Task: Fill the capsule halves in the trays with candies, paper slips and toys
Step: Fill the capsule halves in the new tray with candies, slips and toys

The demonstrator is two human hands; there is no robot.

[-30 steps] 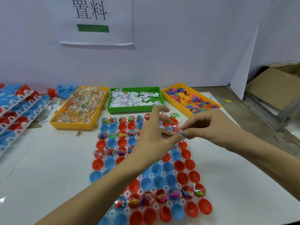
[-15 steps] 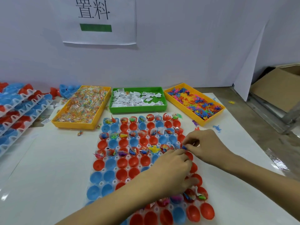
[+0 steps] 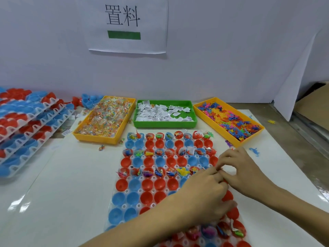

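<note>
We observe a white paper sign (image 3: 127, 25) bearing black characters and a green bar fixed to the far white wall (image 3: 222, 50), a leaning white board (image 3: 295, 82) at far right, and brown cardboard (image 3: 315, 102) beyond it.

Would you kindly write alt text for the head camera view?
Two hands, left and right, meet fingertip to fingertip over the right edge of a tray of red and blue capsule halves, some filled. Behind it sit bins of candies, paper slips and toys.
</note>
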